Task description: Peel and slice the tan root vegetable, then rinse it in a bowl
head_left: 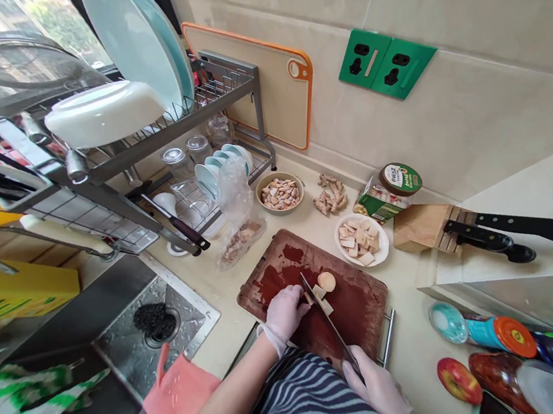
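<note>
My gloved right hand (373,380) is closed around the handle of a kitchen knife (332,324), whose blade slants up and left across the wet brown cutting board (360,311). Against the blade's left side, my gloved left hand (284,310) curls its fingers over a pale vegetable piece, mostly hidden by the fingertips. Cut pale pieces (326,306) lie just right of the blade, beside a round tan chunk (327,282). Beyond the board, a white plate (385,247) carries more cut pale pieces.
Behind the board are a bowl (260,203) of small meat-like pieces, ginger (329,195) and a plastic bag (236,205). A knife block (420,229) stands right, with an apple (458,381) and jars nearer. The sink (204,315) and dish rack (176,128) are left.
</note>
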The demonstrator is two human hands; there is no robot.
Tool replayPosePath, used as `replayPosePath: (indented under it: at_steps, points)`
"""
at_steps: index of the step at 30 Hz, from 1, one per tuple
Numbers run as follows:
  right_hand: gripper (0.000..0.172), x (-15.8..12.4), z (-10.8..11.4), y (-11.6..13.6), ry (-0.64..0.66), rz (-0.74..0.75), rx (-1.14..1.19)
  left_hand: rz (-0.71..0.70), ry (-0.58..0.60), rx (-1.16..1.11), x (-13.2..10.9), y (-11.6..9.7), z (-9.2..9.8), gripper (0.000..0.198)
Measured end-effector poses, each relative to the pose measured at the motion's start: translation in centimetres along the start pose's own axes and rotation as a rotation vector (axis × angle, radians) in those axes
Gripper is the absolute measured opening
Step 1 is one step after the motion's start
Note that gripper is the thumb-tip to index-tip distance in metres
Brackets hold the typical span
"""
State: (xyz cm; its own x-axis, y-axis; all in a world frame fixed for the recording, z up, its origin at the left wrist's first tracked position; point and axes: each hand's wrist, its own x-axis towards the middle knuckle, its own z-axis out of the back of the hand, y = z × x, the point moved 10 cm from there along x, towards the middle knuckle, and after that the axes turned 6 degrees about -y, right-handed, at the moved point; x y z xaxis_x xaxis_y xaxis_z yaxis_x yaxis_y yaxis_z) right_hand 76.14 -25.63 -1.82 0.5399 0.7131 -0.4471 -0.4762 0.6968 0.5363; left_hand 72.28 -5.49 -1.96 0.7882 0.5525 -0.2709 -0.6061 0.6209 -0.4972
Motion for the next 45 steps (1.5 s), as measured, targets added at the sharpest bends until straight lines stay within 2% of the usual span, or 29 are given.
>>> replayPosePath:
  at_steps: [8, 15, 20, 24, 27, 32, 35, 38, 41, 45]
  points:
    - [0.035, 0.1, -0.3, 0.3, -0.014, -0.013, -0.116, -0.081, 0.044, 0.083, 0.5, -0.8, -0.4, 0.014]
    - [0.027, -0.1, -0.2, 1.5, -0.027, -0.123, -0.21, -0.123, 0.065, 0.117, 1.0, -1.0, -0.5, 0.015]
    - [0.024, 0.3, -0.8, 2.5, -0.049, -0.205, -0.207, -0.117, 0.125, 0.108, 1.5, -0.8, -0.6, 0.014]
    - [0.025, 0.3, -1.3, 2.7, -0.077, -0.231, -0.131, -0.088, 0.156, 0.049, 1.8, -0.4, -0.4, 0.013]
    - [0.03, -0.2, -1.1, 3.2, -0.123, -0.221, -0.043, -0.109, 0.126, -0.03, 1.9, -0.4, 0.1, 0.016]
    - [0.036, -1.9, -0.1, 3.9, -0.225, -0.258, 0.105, -0.183, 0.083, -0.305, 1.3, -0.9, 1.1, 0.013]
    - [0.043, -2.9, 1.7, 4.1, -0.325, -0.261, 0.179, -0.227, 0.071, -0.429, 1.7, -2.4, 2.1, 0.013]
    - [0.047, -3.0, 5.1, 3.2, -0.444, -0.27, 0.165, -0.333, 0.038, -0.472, 3.7, -5.8, 3.1, 0.016]
    - [0.043, -1.6, 9.4, 1.8, -0.509, -0.268, 0.093, -0.402, 0.015, -0.491, 7.4, -9.7, 2.8, 0.017]
    - [0.034, 1.7, 14.5, -0.4, -0.492, -0.271, -0.035, -0.396, -0.015, -0.498, 13.2, -13.9, 0.8, 0.016]
